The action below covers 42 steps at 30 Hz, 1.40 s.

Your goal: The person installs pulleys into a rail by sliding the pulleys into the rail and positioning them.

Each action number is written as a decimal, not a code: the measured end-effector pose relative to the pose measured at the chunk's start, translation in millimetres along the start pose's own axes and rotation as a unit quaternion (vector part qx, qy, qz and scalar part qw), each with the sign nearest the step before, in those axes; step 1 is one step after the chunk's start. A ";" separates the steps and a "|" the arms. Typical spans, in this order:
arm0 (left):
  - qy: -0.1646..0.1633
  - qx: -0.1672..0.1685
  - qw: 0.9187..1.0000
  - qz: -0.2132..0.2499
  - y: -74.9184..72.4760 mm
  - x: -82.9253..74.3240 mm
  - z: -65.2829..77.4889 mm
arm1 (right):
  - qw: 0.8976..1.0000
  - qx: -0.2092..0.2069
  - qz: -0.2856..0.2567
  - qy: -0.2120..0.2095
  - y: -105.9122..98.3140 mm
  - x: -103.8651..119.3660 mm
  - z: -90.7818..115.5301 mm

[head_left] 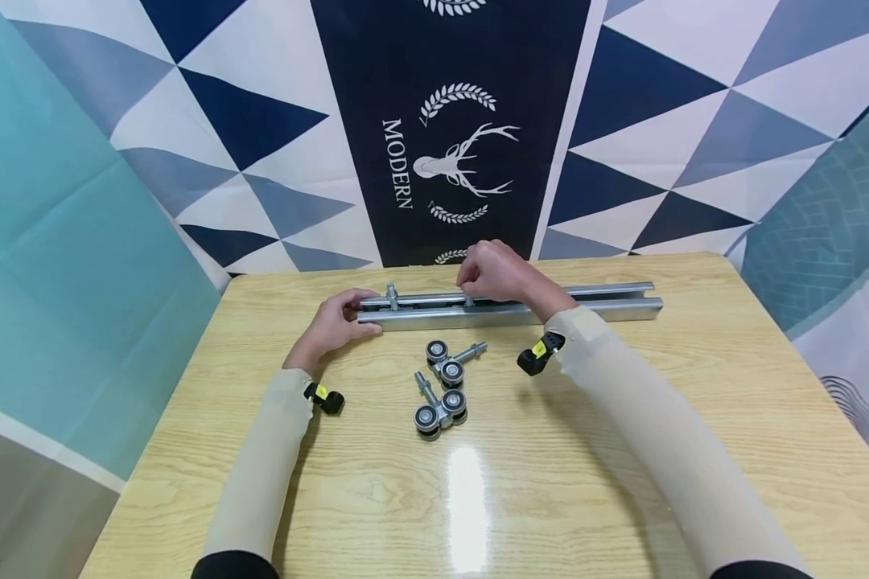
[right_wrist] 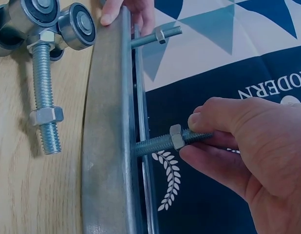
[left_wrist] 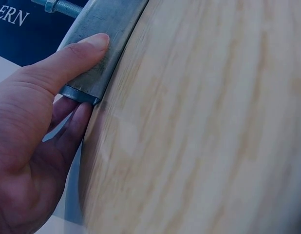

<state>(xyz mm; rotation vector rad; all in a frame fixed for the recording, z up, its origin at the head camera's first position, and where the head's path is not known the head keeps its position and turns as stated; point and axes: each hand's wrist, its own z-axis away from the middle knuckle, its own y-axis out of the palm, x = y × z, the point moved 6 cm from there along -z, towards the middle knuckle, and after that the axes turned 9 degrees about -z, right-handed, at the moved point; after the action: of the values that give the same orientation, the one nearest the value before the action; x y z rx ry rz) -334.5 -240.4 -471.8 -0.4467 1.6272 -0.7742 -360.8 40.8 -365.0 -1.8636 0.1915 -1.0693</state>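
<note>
Rail (head_left: 471, 318) of grey metal, slotted along its top, lies crosswise near the far edge of my wooden worktop (head_left: 376, 498). My left hand (head_left: 335, 323) grips its left end. My right hand (head_left: 498, 272) pinches the tip of a threaded bolt (right_wrist: 158, 144) rising from the slot; a second bolt (head_left: 393, 297) stands nearer my left hand. Two wheeled rollers (head_left: 452, 372) (head_left: 429, 418) lie on my side.

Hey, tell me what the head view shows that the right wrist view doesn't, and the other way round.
Only head: where the metal rail ends on the right, plus the left sleeve and right sleeve.
Only right wrist: the threaded tip of the bolt pinched by the right hand.
Both: left hand, right hand, rail, second bolt, loose roller assembly, table.
</note>
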 end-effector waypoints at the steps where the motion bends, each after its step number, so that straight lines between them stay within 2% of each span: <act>1: 0.000 0.000 1.000 -0.001 -0.5 0.2 0.2 | 1.000 0.001 0.000 0.002 0.6 0.3 -0.3; 13: -0.006 0.002 1.000 0.001 1.6 1.9 -0.3 | 1.000 0.015 -0.002 0.012 -0.5 -1.6 0.8; 20: 0.002 0.002 1.000 0.000 -1.8 -0.8 0.2 | 1.000 0.001 0.002 0.011 -7.4 -5.3 2.2; 32: 0.000 0.005 1.000 0.002 1.9 2.1 -0.6 | 1.000 0.013 -0.009 0.011 3.3 3.4 -3.3; 42: -0.002 0.003 1.000 -0.002 0.5 1.8 -0.7 | 1.000 0.002 -0.004 0.011 6.5 6.0 -6.1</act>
<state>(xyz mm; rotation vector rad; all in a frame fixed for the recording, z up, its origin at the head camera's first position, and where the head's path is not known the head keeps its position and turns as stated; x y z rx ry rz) -335.5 -241.1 -473.4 -0.4458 1.6211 -0.7805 -359.8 30.1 -365.5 -1.8506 0.1933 -1.0950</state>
